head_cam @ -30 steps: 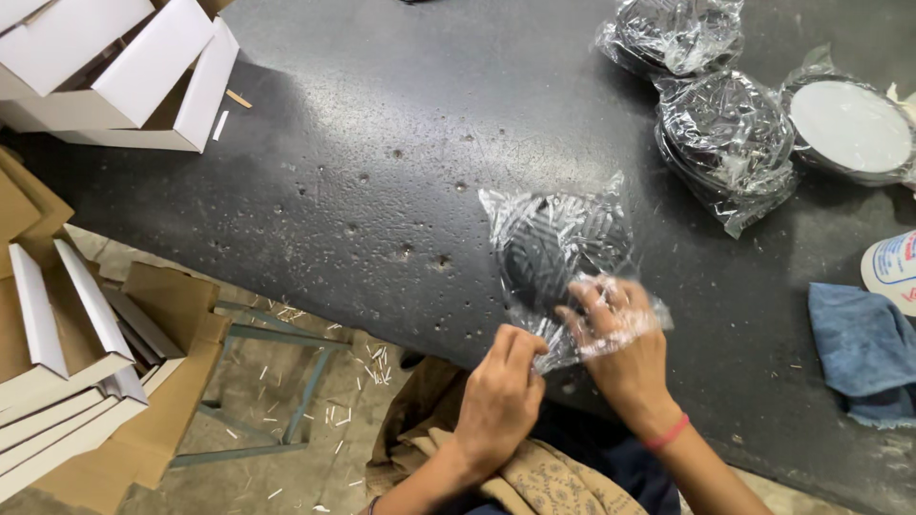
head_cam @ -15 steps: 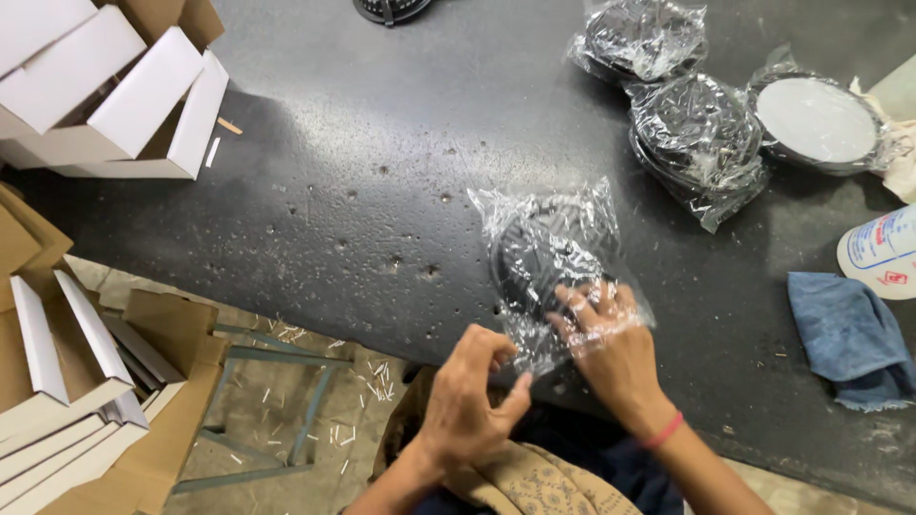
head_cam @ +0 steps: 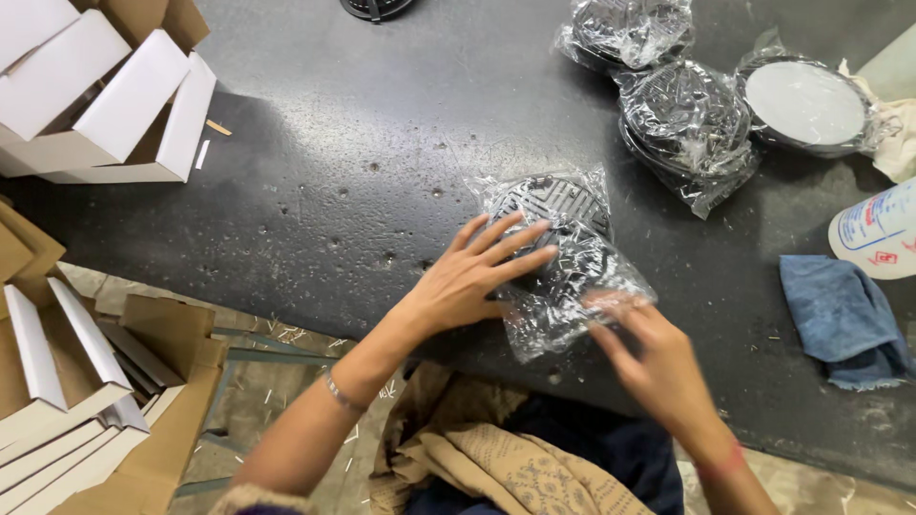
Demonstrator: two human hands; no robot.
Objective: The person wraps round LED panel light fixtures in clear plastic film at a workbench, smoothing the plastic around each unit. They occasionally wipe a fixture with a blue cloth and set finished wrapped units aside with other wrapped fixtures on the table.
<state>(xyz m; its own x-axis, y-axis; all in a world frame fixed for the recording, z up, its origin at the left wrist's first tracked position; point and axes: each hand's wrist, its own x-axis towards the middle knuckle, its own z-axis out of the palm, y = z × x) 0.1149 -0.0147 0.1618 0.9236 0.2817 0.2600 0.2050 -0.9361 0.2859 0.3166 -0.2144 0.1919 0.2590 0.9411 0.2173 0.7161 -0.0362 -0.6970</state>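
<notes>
**Bagged black disc pressed flat at the counter's near edge**

The left hand [head_cam: 477, 277] lays spread fingers on the bagged disc [head_cam: 563, 257]; the right hand [head_cam: 649, 358] pinches the plastic's near edge. The dark, pitted counter [head_cam: 363, 143] also carries three wrapped discs [head_cam: 687, 124], a blue cloth [head_cam: 840, 319], a white bottle [head_cam: 873, 234] and white boxes [head_cam: 114, 105]

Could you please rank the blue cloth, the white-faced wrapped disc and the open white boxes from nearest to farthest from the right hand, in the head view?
From the right hand:
1. Blue cloth, to its right.
2. White-faced wrapped disc, upper right.
3. Open white boxes, far upper left.
</notes>
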